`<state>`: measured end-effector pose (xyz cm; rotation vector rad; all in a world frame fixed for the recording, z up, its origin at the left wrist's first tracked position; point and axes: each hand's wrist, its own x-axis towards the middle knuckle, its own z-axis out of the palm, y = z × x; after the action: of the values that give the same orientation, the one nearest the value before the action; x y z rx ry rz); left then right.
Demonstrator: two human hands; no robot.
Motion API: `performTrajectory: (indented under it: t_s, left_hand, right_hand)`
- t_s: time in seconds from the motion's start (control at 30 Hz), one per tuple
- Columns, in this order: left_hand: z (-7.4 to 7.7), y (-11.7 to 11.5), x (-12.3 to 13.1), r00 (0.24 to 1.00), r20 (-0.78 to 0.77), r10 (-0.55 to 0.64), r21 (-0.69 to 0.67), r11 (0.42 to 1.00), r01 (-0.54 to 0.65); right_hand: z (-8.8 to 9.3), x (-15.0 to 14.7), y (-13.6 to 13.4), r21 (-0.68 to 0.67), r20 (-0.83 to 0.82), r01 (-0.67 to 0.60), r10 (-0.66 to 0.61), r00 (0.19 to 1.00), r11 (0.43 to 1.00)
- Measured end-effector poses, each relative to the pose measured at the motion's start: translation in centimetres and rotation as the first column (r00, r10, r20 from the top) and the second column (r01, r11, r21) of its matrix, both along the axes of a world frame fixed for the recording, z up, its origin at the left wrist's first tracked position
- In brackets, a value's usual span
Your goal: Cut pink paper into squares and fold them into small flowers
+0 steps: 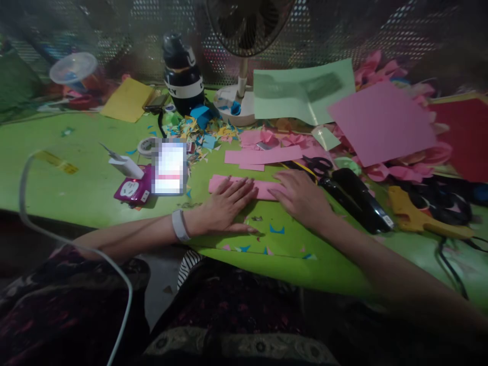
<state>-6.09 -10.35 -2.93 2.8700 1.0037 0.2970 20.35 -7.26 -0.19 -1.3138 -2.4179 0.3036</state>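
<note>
A long pink paper strip (219, 183) lies flat on the green table (84, 188) in front of me. My left hand (224, 206) rests on it palm down with the fingers stretched out. My right hand (301, 195) lies flat on the strip's right end, fingers spread and pointing left. Neither hand grips anything. A white band sits on my left wrist. More pink strips (263, 155) lie just beyond the hands.
Black-handled scissors (318, 163), a black stapler-like tool (358, 198) and a yellow glue gun (415, 216) lie to the right. Pink (381, 122) and green sheets (301, 91), a fan base (234, 104), a black bottle (183, 76), paper scraps (198, 134) and a phone (168, 168) lie beyond.
</note>
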Motion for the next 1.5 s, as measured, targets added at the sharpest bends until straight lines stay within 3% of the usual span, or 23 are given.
performTrajectory:
  t_s: [0.1, 0.23, 0.33, 0.47, 0.7, 0.87, 1.0, 1.13, 1.2, 1.33, 1.4, 1.5]
  left_hand:
    - [0.0, 0.6, 0.0, 1.0, -0.007, -0.02, -0.028, 0.999, 0.02]
    - [0.4, 0.6, 0.4, 1.0, -0.013, -0.024, -0.032, 0.999, 0.023]
    - [1.0, -0.2, 0.7, 1.0, -0.009, -0.019, -0.017, 1.0, 0.019]
    - [1.2, -1.2, 0.7, 0.999, -0.011, -0.037, -0.048, 0.998, 0.036]
    - [1.1, -0.9, 0.5, 0.999, -0.022, -0.026, -0.103, 0.994, 0.023]
    - [1.4, -0.9, 0.4, 1.0, -0.009, -0.013, -0.099, 0.995, 0.012]
    - [1.2, -1.3, 0.4, 1.0, -0.007, -0.007, -0.102, 0.995, 0.006]
    - [1.4, -1.2, 0.4, 1.0, 0.014, 0.001, -0.107, 0.994, 0.0]
    - [2.0, -0.6, 0.1, 0.997, 0.051, 0.052, -0.099, 0.994, -0.046]
    - [3.9, 1.9, -1.6, 0.933, 0.196, 0.303, -0.139, 0.95, -0.28]
    - [4.8, 2.9, -2.7, 0.874, 0.281, 0.397, -0.272, 0.906, -0.324]
    - [5.2, 3.5, -4.0, 0.812, 0.331, 0.481, -0.536, 0.804, -0.258]
  right_hand:
    - [-0.7, -0.2, -1.8, 0.063, 0.088, -0.091, 0.085, 0.993, 0.994]
    - [-2.7, 0.1, -2.9, 0.008, 0.144, -0.209, 0.206, 0.968, 0.978]
    - [-3.8, 0.5, -2.8, -0.017, 0.14, -0.221, 0.221, 0.965, 0.975]
    - [-3.9, 0.7, -2.8, -0.013, 0.121, -0.212, 0.212, 0.97, 0.977]
    - [-3.4, 1.2, -3.1, -0.04, 0.036, -0.09, 0.092, 0.995, 0.995]
    - [-2.2, 1.9, -2.5, -0.147, -0.237, 0.155, -0.187, 0.953, 0.977]
    - [-1.6, 2.1, -1.9, -0.311, -0.466, 0.118, -0.259, 0.846, 0.943]
    - [-1.3, 2.1, -1.6, -0.455, -0.486, 0.057, -0.301, 0.821, 0.889]
    - [-1.1, 2.1, -1.5, -0.501, -0.486, 0.015, -0.296, 0.822, 0.865]
    - [-0.5, 1.8, -1.6, -0.523, -0.493, -0.004, -0.298, 0.817, 0.852]
    - [-0.2, 1.6, -1.7, -0.522, -0.502, 0.0, -0.307, 0.809, 0.853]
    - [-0.2, 1.5, -1.6, -0.52, -0.501, 0.001, -0.306, 0.81, 0.854]
